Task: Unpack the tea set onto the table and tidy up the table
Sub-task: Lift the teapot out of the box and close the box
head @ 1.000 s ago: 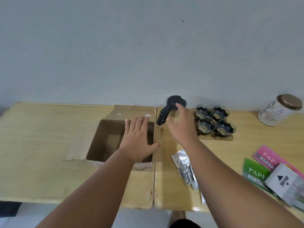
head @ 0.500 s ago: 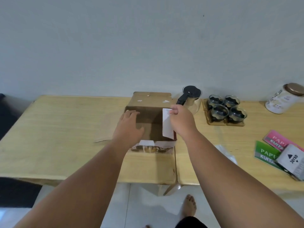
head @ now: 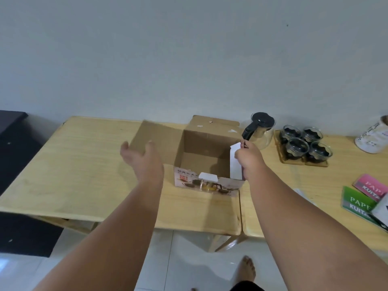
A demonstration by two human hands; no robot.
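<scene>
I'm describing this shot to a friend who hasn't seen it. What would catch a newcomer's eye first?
The open cardboard box in the middle of the wooden table, empty as far as the view shows. The right hand pinches its white right flap, and the left hand hovers open by the brown left flap. Right of the box stand a glass teapot and four glass cups on a wooden tray.

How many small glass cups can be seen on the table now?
4. The glass cups sit in a two-by-two cluster on the wooden tray, right of the teapot: back left, back right, front left, front right. None seems hidden.
</scene>
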